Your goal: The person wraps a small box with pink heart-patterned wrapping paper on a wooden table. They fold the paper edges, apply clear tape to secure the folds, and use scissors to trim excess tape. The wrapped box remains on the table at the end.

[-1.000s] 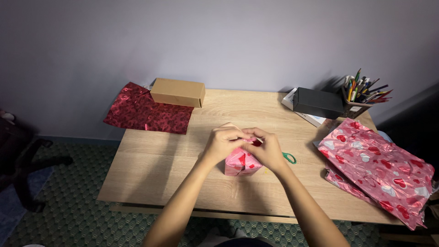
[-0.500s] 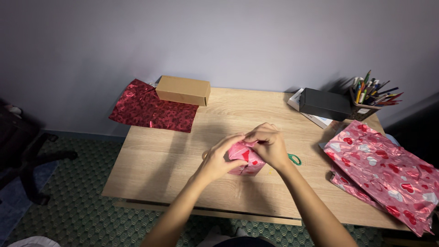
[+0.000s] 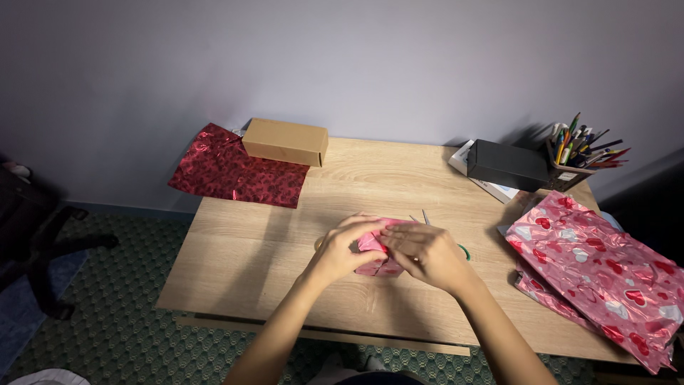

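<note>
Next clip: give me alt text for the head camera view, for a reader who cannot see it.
Both hands, left hand and right hand, press on a small box wrapped in pink heart paper on a wooden desk. Scissors lie just behind; pink wrapping sheets lie right, red paper and a cardboard box far left.

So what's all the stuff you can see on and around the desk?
wrapped box: one, pink with red hearts, middle of the desk, under both hands
scissors: one pair, green handles, just behind the right hand, mostly hidden
cardboard box: one, brown, back left
red wrapping sheet: one, dark shiny red, back left, hanging over the edge
pink wrapping paper: a stack, pink with hearts, right side
black box: one, back right, on something white
pencil cup: one, full of coloured pens and pencils, back right corner
desk: one, light wood
left hand: on the box's left side
right hand: on the box's right side
</note>
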